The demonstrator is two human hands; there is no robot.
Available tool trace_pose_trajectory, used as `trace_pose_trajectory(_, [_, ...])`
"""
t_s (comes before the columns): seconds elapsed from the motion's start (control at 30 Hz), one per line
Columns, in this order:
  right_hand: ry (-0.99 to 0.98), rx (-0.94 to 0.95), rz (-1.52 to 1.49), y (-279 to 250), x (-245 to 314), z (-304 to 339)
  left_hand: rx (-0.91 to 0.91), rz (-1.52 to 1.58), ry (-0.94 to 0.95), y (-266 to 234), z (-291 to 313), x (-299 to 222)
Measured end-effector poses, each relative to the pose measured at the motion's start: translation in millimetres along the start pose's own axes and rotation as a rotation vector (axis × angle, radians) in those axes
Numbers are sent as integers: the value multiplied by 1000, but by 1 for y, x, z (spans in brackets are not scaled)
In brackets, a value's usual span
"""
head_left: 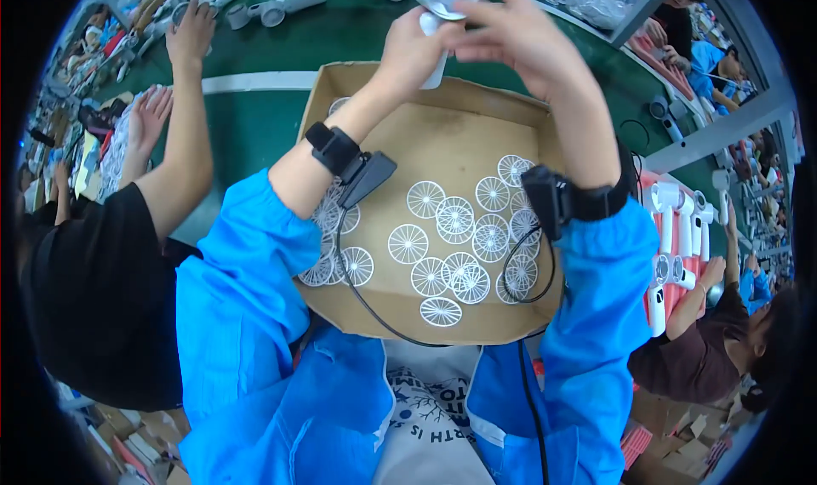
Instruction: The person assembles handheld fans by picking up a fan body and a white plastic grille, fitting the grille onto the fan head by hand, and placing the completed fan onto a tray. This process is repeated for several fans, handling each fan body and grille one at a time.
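Note:
Above the far side of a cardboard box (477, 136), my left hand (417, 49) is closed around the handle of a white handheld fan (434, 75). The fan's round head points up, and its blades show inside the ring. My right hand (523, 42) is at the right side of the head; its fingers are smeared by motion, so their grip is unclear. Inside the box lie many white round fan grilles (408, 243) with thin spokes, some overlapping. More of them lie partly hidden under my left forearm.
Behind the box runs a green conveyor belt (247, 123) with white fans (277, 10) along it and a clear plastic bag (596, 7). At left, a co-worker's arm (189, 136) reaches across. A pink tray (672, 289) of fans stands at right. Black cables hang from my wrists.

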State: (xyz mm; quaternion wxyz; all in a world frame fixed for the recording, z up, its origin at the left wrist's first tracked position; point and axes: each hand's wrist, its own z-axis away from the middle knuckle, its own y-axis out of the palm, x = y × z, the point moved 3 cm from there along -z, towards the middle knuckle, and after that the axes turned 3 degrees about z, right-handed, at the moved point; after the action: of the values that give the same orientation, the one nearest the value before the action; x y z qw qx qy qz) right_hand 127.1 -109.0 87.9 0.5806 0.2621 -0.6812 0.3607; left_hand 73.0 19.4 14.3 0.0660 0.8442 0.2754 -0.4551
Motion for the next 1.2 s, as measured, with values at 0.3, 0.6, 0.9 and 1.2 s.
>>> trace_pose_trajectory(0.3, [111,854,1192,69,-86,65,-139,420,-459,-13,-1,19])
trace_pose_trajectory(0.6, [-123,986,1249,104,-103,58,-159,358,-474,-19,7,18])
trace_pose_trajectory(0.9, [-170,-155,-420,0,-71,-2,-89,569,-392,-14,2,4])
trace_pose_trajectory(1.2, [-317,-16,-449,4,-65,-3,-80,358,22,1,7,-34])
